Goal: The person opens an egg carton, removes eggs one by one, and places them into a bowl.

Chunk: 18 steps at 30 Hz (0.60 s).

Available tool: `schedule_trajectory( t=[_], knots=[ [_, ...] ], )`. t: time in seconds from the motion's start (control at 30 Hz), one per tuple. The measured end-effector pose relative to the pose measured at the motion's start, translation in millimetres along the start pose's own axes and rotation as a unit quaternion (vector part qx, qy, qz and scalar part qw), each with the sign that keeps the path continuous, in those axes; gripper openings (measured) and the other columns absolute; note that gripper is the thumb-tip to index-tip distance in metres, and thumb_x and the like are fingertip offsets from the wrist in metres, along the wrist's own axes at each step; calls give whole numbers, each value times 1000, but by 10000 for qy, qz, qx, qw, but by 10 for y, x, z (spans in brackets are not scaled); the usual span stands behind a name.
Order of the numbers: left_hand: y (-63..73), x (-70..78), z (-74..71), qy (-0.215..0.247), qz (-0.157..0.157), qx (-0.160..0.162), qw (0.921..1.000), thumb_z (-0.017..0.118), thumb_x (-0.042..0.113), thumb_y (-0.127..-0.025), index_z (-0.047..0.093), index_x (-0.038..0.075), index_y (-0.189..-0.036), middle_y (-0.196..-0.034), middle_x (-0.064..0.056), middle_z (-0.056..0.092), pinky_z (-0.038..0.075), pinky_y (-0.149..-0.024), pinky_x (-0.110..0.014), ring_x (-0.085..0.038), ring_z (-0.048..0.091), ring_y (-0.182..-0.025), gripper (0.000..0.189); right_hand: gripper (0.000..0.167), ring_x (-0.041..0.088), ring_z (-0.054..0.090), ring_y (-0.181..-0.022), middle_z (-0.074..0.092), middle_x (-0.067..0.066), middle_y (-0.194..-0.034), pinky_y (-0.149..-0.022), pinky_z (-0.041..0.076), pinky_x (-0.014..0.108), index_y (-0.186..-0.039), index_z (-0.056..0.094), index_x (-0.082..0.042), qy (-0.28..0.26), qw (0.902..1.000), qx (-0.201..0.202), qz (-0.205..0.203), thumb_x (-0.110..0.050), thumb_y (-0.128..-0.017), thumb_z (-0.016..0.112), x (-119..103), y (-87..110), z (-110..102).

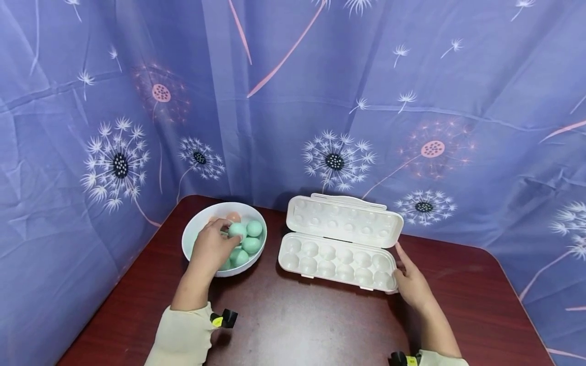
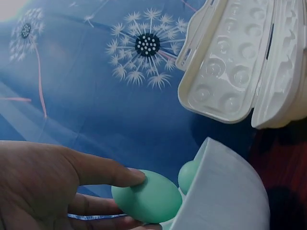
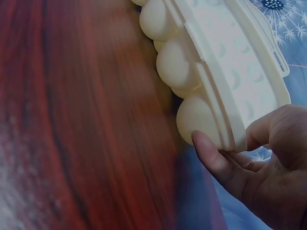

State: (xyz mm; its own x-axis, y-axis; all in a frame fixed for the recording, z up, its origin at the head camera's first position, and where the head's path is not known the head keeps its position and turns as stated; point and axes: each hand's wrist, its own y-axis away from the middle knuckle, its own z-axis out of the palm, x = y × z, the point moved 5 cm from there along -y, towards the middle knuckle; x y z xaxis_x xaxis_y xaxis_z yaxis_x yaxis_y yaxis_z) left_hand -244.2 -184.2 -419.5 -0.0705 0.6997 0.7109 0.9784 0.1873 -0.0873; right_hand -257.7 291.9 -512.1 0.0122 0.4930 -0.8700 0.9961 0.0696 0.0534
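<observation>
My left hand (image 1: 212, 248) reaches over the rim of a white bowl (image 1: 191, 235) and pinches a green egg (image 2: 148, 199) between thumb and fingers. Several more green eggs (image 1: 251, 245) lie in the bowl, with an orange egg (image 1: 233, 217) at its back; part of the bowl is hidden behind the hand. To the right, a white egg carton (image 1: 339, 274) lies unfolded, its lid (image 1: 345, 221) leaning back and its cups holding nothing. My right hand (image 1: 414, 287) grips the carton's right end, the thumb (image 3: 211, 153) against an end cup and the other fingers behind.
A dark red wooden table (image 1: 293, 325) carries the bowl and the carton. Right behind them hangs a blue curtain (image 1: 274, 142) with dandelion prints, which also runs along the left side.
</observation>
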Motion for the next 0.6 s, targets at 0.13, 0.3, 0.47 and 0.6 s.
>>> schedule_trajectory(
  t=[0.13, 0.3, 0.47, 0.6],
  knots=[
    [-25, -58, 28, -122, -76, -150, 9998, 71, 22, -88, 62, -4, -125, -112, -23, 68, 48, -95, -51, -38, 64, -106, 46, 71, 16, 66, -79, 51, 40, -129, -61, 62, 32, -164, 10, -15, 25, 9999, 53, -115, 4, -100, 35, -5, 2, 5],
    [-48, -124, 59, -215, -73, -238, 9995, 71, 23, -88, 62, -4, -124, -110, -22, 69, 48, -94, -51, -38, 63, -106, 45, 68, 16, 67, -76, 49, 40, -130, -60, 62, 34, -163, 11, -13, -37, 9999, 56, -134, 4, -102, 34, -10, -14, 34],
    [-74, -151, 104, -269, -34, -322, 9991, 71, 23, -88, 63, -2, -121, -110, -21, 69, 49, -93, -51, -37, 63, -105, 42, 66, 16, 69, -74, 48, 39, -135, -61, 62, 34, -164, 12, -13, -48, 9999, 145, -47, 2, -103, 34, 3, -26, 53],
    [-91, -162, 143, -270, -27, -384, 9989, 72, 22, -88, 63, -3, -121, -114, -22, 69, 49, -94, -51, -39, 63, -108, 43, 63, 16, 69, -75, 46, 38, -138, -63, 62, 32, -163, 16, -12, -42, 9996, 283, -13, 0, -104, 36, 18, -27, 53]
  ],
)
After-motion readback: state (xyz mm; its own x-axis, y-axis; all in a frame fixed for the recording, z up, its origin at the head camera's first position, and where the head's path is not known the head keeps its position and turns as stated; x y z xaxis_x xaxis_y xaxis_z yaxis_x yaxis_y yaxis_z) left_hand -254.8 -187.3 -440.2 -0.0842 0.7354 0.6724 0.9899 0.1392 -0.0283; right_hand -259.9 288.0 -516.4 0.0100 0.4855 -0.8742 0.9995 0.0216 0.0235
